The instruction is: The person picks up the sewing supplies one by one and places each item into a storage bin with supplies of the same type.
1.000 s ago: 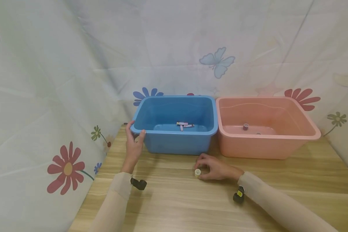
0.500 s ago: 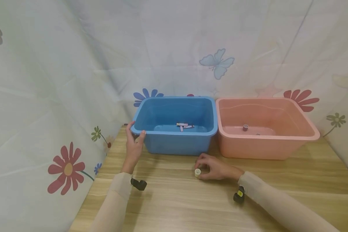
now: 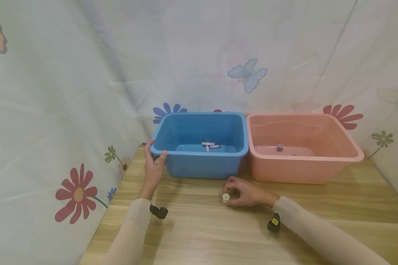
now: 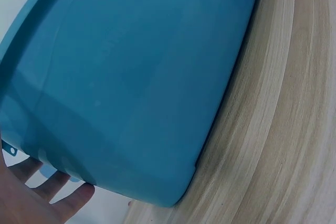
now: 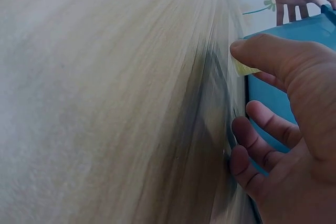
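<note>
A blue plastic tub (image 3: pixel 202 165) stands on the wooden table, and my left hand (image 3: pixel 153 171) grips its near left corner at the rim. In the left wrist view, several fingers (image 4: pixel 76 203) lie along the tub's outer wall. In front of the tub, my right hand (image 3: pixel 247 192) pinches a small pale yellow cylinder (image 3: pixel 226 199) with a round hollow in its top, close over the table. The right wrist view shows the thumb (image 5: pixel 268 51) over the cylinder's yellow side (image 5: pixel 242 68), with the other fingers loosely bent below. Most of the cylinder is hidden there.
Small pale pink sticks (image 3: pixel 208 144) lie on the blue tub's floor. Beside it on the right stands a pink tub (image 3: pixel 285 171), holding a small grey cylinder (image 3: pixel 280 147) and another partly hidden piece. A flower-printed curtain (image 3: pixel 199 59) hangs close behind both tubs.
The head view has tilted slightly upward, so the tubs sit a little lower. Both hands keep their places on the tub and the small cylinder.
</note>
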`<action>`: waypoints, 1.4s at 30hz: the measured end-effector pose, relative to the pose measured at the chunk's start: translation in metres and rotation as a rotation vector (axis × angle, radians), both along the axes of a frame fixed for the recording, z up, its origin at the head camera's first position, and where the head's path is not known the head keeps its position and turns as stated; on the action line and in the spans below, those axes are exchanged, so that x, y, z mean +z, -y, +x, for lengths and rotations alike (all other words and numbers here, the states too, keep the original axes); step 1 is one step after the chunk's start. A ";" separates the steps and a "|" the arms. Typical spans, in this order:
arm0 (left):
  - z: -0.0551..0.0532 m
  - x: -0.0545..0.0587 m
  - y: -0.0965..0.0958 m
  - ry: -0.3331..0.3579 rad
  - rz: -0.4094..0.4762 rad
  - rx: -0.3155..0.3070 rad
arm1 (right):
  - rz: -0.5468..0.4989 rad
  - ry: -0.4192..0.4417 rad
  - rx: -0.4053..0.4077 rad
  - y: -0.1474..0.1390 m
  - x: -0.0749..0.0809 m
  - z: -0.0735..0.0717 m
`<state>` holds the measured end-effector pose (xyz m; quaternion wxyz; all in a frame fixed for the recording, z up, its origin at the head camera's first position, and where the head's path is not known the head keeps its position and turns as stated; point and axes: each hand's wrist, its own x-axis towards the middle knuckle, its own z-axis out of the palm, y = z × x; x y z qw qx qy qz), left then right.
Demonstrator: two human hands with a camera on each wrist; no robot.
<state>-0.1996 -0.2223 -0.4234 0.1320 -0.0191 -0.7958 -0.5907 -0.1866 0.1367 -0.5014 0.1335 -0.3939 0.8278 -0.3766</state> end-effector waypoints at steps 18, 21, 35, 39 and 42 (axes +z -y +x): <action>0.002 -0.004 0.002 -0.008 0.015 0.008 | -0.001 0.022 0.007 -0.001 0.007 0.003; 0.002 -0.005 0.003 -0.007 0.013 0.007 | 0.007 0.018 0.009 -0.002 0.009 0.004; 0.002 -0.004 0.001 -0.011 0.016 0.010 | 0.016 -0.010 0.004 -0.002 0.014 0.005; 0.002 -0.002 0.000 -0.001 0.015 0.012 | 0.008 -0.028 0.006 -0.003 0.015 0.005; 0.001 -0.002 -0.001 0.002 0.014 0.007 | 0.004 -0.024 0.004 -0.004 0.016 0.004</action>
